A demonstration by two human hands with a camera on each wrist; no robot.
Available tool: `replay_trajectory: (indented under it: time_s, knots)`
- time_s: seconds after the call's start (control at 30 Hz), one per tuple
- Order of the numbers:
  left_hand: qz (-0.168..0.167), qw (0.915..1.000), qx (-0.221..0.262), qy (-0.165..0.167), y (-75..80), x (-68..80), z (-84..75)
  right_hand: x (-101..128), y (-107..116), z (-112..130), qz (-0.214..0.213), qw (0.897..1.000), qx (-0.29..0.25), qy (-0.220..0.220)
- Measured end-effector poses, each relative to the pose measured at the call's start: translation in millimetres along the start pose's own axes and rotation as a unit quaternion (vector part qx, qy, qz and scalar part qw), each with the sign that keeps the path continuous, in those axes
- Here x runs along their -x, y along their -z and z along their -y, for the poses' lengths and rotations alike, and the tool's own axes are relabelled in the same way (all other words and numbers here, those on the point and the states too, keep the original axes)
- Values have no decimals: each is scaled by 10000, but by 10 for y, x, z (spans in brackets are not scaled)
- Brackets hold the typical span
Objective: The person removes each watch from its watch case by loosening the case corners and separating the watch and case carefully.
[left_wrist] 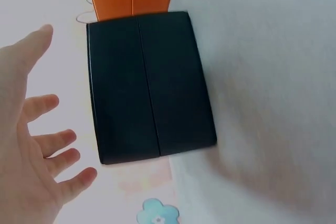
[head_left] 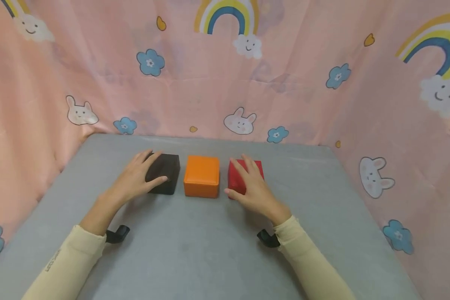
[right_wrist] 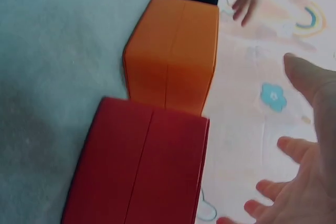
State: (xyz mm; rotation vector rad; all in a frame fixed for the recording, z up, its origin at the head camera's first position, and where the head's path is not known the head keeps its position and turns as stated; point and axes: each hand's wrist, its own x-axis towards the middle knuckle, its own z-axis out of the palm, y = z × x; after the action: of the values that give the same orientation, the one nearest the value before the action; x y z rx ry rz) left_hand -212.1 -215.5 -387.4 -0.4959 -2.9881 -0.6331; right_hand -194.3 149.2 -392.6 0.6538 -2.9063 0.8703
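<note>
Black box [head_left: 164, 173] under my left hand [head_left: 136, 177], red box [head_left: 243, 177] under right hand [head_left: 253, 189]; both hands spread, w/o grip. Risk: boxes could slide into orange box [head_left: 201, 176].

We saw a black box [head_left: 164, 173] at centre left of the head view and a red box [head_left: 240, 176] right of centre, both closed, lying flat.
</note>
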Motion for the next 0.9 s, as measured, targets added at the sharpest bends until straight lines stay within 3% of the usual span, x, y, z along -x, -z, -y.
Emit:
replay_trajectory:
  time_s: [0.3,0.47,0.9]
  knots:
    - [151,9996,-221,116,80,40,139,12,-149,151,314,9955,-541,716]
    - [268,9995,-94,135,102,64,236,-4,-210,259,447,9928,-757,816]
    - [113,9978,660,3,199,56,357,-84,-357,493,639,9840,-1165,1183]
